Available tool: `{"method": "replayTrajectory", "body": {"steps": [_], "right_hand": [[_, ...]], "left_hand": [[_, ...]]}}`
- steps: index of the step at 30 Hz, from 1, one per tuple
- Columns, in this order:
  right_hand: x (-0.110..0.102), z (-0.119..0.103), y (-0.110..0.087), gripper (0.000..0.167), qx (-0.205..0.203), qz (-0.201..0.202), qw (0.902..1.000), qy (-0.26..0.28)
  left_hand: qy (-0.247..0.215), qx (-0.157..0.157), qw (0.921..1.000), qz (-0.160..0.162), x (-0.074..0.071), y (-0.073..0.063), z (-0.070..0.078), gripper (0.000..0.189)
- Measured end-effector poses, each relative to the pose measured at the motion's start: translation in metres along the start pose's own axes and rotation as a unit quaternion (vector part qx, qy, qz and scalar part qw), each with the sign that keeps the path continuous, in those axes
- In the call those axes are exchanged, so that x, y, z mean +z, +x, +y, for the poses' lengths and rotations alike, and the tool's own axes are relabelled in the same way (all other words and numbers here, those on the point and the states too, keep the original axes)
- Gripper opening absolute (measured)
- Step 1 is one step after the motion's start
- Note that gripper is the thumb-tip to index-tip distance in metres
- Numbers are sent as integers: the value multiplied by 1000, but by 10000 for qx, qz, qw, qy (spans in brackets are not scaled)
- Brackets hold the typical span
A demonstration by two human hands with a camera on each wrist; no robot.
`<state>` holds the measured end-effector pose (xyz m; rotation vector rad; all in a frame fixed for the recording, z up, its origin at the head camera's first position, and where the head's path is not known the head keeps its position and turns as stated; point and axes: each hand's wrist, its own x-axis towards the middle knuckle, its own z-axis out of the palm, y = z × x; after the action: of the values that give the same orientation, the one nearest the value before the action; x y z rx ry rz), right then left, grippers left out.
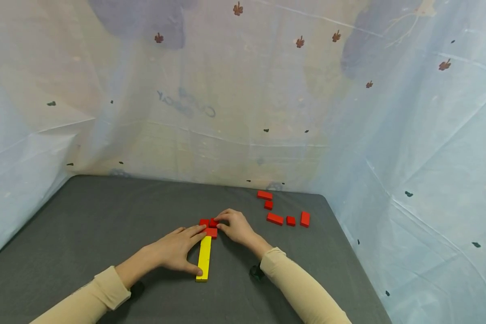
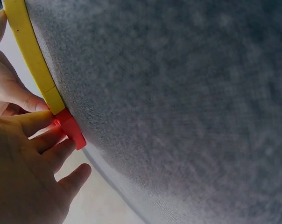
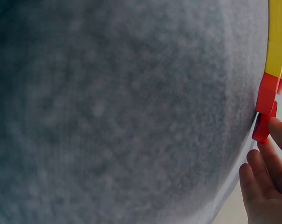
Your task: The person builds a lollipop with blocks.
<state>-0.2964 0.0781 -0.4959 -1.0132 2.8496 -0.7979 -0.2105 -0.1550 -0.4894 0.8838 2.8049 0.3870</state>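
A yellow strip of blocks [image 1: 204,254] lies lengthwise on the table, a seam showing near its far end in the left wrist view. Against that end sits a red block [image 1: 212,233], with another red block [image 1: 203,222] just beyond. My left hand [image 1: 172,252] spreads along the strip, its thumb at the near end and its extended fingertips touching the red blocks. From the right, my right hand [image 1: 238,228] pinches a small red block [image 3: 262,129] between thumb and forefinger, right beside the other red pieces. Fingers partly cover the red pieces.
Several loose red blocks lie at the back right, among them a long one [image 1: 275,219], a cube [image 1: 290,221] and an upright-lying piece [image 1: 305,219]. The grey table [image 1: 117,216] ends at a hanging patterned sheet [image 1: 210,135] behind and on both sides.
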Motion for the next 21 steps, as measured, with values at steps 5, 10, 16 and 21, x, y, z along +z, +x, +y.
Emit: {"method": "replayTrajectory", "body": {"steps": [5,10,16,21], "right_hand": [[1,0,1,25,0,-59,10000,-17],[0,0,1,25,5,-156,9999,4],[-2,0,0,25,-49,-249,9997,51],[-1,0,-1,25,-97,-255,9996,68]], "left_hand": [[-23,20,10000,-3,-1,-1,1,114],[8,24,10000,1,0,0,0,114],[25,-24,10000,-12,1,1,-1,115],[-5,-61,10000,-8,1,1,-1,116]]}}
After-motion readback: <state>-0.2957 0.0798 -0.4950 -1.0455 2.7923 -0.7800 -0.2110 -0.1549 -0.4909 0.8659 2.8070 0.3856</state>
